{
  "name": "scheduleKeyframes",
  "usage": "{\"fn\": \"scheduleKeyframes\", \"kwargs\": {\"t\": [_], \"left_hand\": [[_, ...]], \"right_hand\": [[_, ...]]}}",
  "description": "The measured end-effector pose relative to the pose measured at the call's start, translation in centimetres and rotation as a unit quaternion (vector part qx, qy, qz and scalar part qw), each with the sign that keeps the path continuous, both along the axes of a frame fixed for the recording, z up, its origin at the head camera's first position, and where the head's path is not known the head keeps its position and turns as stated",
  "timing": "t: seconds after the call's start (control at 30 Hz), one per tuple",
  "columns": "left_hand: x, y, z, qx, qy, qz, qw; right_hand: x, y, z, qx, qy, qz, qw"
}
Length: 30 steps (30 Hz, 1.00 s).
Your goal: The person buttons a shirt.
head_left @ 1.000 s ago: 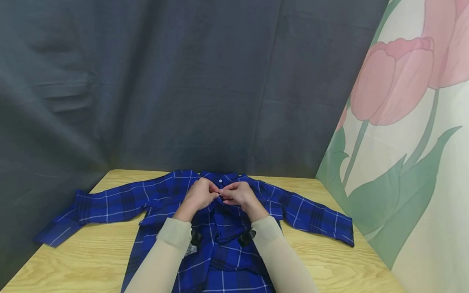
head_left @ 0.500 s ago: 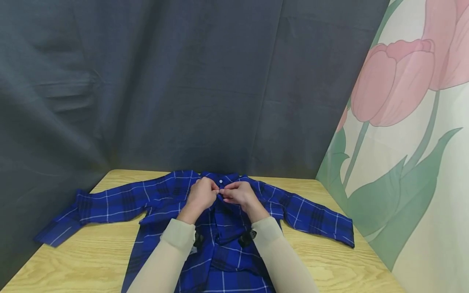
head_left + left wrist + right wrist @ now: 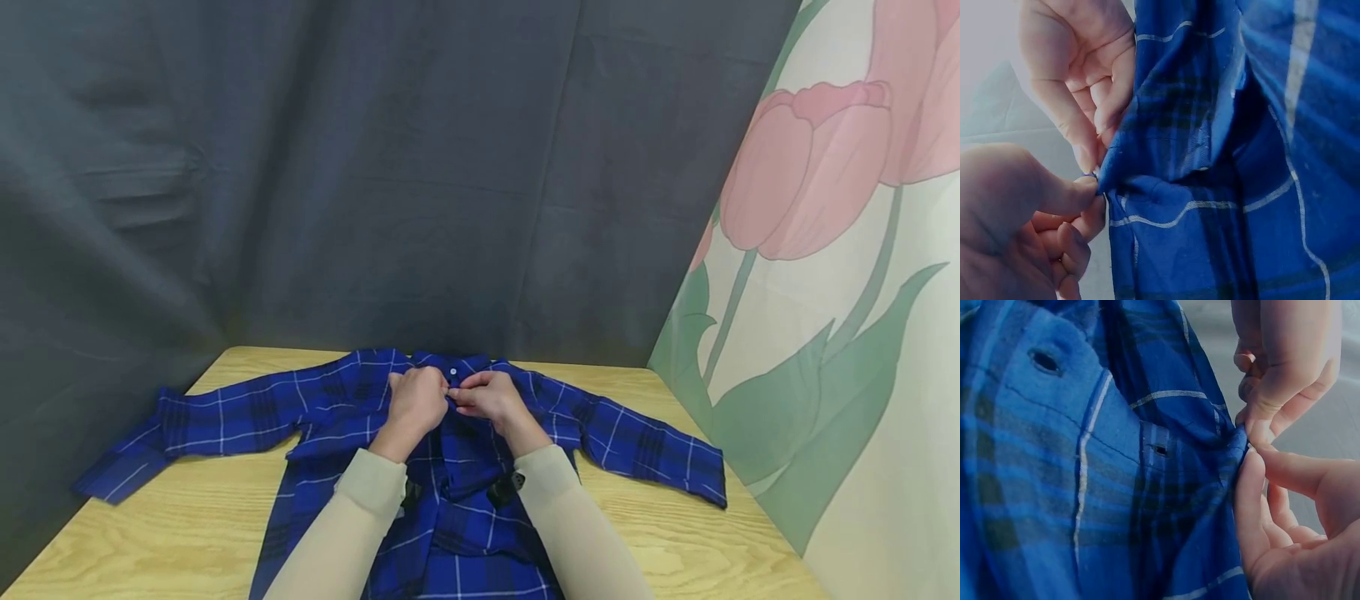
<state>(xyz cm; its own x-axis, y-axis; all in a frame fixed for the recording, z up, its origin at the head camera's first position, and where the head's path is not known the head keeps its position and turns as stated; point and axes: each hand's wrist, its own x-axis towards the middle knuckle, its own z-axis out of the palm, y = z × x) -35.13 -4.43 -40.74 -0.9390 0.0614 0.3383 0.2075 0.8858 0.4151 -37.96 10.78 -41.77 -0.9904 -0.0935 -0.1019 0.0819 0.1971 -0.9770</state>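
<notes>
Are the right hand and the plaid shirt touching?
Touching. The right wrist view shows the right hand pinching the plaid shirt at its edge.

One shirt (image 3: 465,467), two hands (image 3: 420,404) (image 3: 492,398), one table (image 3: 697,542)

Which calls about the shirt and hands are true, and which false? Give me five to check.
1. The left hand and right hand both pinch the front of the shirt. True.
2. The shirt is plain red. False: it is blue plaid.
3. A white button shows above the hands in the head view. True.
4. The shirt is folded up. False: its sleeves spread outward on the table.
5. The right wrist view shows two buttonholes. True.
</notes>
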Motion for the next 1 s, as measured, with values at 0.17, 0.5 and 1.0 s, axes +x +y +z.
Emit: {"fn": "scheduleKeyframes", "kwargs": {"t": [0.17, 0.5, 1.0], "left_hand": [[-0.4, -0.1, -0.1, 0.070, -0.054, 0.002, 0.9961], [-1.3, -2.0, -0.6, 0.232, -0.128, -0.029, 0.9639], [-1.6, -3.0, -0.6, 0.262, -0.144, -0.080, 0.9509]], "right_hand": [[0.1, 0.2, 0.1, 0.004, 0.013, 0.011, 0.9998], [-0.2, 0.5, 0.3, 0.015, 0.023, 0.043, 0.9987], [-0.1, 0.4, 0.2, 0.023, 0.045, 0.026, 0.9984]]}}
